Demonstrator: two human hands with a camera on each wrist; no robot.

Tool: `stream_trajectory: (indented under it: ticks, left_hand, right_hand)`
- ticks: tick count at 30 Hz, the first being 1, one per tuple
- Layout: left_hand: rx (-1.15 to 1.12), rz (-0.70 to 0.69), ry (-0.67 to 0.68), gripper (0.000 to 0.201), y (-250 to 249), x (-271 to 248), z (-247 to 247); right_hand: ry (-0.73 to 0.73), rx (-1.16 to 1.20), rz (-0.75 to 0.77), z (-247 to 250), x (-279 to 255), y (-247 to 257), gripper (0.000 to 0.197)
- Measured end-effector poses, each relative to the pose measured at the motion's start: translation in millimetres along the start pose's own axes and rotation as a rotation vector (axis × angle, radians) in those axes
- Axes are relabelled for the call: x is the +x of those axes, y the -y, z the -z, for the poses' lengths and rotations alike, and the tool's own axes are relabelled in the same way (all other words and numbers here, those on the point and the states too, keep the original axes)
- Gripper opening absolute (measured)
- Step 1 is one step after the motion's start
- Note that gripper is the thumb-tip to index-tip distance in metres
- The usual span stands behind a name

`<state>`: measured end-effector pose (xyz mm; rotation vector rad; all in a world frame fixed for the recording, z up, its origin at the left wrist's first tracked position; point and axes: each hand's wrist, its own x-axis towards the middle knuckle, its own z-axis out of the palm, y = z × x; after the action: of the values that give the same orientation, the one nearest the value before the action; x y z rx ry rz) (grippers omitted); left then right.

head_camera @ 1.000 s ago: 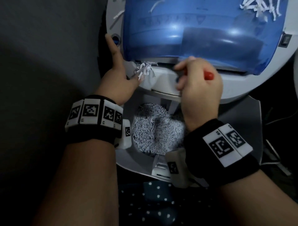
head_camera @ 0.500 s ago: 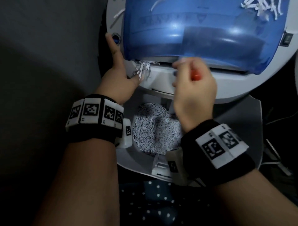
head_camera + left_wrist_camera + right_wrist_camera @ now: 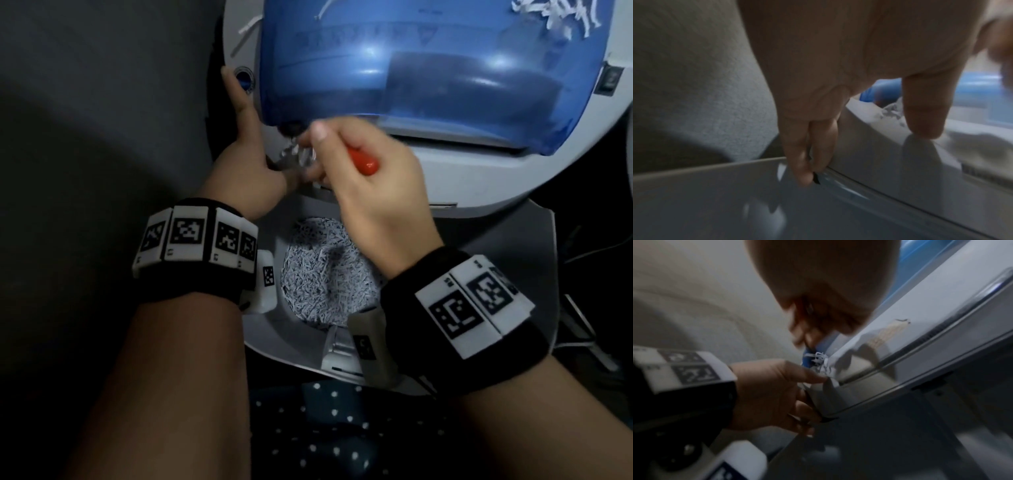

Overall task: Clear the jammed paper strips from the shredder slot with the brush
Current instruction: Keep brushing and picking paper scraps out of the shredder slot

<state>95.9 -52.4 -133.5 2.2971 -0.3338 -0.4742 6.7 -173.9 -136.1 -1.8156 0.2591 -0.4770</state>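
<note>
The grey shredder head [image 3: 479,178] with its blue cover [image 3: 411,68] lies tilted over a bin. A tuft of jammed white paper strips [image 3: 291,152] hangs at the slot's left end, also seen as strips [image 3: 820,360] from the right wrist. My right hand [image 3: 370,195] grips the brush by its red handle [image 3: 363,162]; the dark brush tip [image 3: 809,345] sits on the strips. My left hand [image 3: 246,161] holds the shredder's left edge, its thumb [image 3: 925,116] pressed on the front face beside the strips and its fingers [image 3: 809,146] down the side.
Below the slot stands the bin [image 3: 270,342], holding a heap of shredded paper [image 3: 322,274]. Loose strips [image 3: 555,13] lie on the cover's far right, near a switch [image 3: 611,78]. Dotted cloth [image 3: 325,428] is at the bottom, cables [image 3: 582,253] on the right, a grey wall on the left.
My right hand has slid left along the slot with the brush, reaching the strips at the left end and partly covering them. The left hand has kept its hold.
</note>
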Motion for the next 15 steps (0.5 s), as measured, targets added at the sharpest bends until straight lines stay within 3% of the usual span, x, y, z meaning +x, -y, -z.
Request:
stream_trajectory:
  ticks: [3, 7, 10, 12, 13, 15]
  left_hand:
    - [-0.018, -0.004, 0.004, 0.129, 3.9, 2.2, -0.5]
    - [-0.026, 0.0, 0.008, 0.129, 10.6, 6.8, -0.7]
    - [-0.028, 0.0, -0.004, 0.125, 10.9, 6.9, -0.3]
    - [-0.02, 0.007, -0.017, 0.12, 10.3, 5.2, 0.2]
    - [-0.021, 0.003, -0.019, 0.12, 9.7, 5.3, 0.1]
    - [-0.014, 0.006, -0.023, 0.119, 9.7, 6.3, -0.2]
  right_hand:
    - [-0.128, -0.105, -0.027, 5.1, 1.5, -6.1, 0.034]
    - [-0.367, 0.005, 0.01, 14.8, 3.9, 3.9, 0.04]
    - [-0.218, 0.069, 0.066, 7.7, 1.5, 6.4, 0.033]
    - [-0.069, 0.011, 0.007, 2.1, 0.9, 1.0, 0.029]
    - [-0.052, -0.031, -0.028, 1.7, 1.0, -1.8, 0.03]
    - [-0.155, -0.101, -0.061, 5.9, 3.4, -7.2, 0.034]
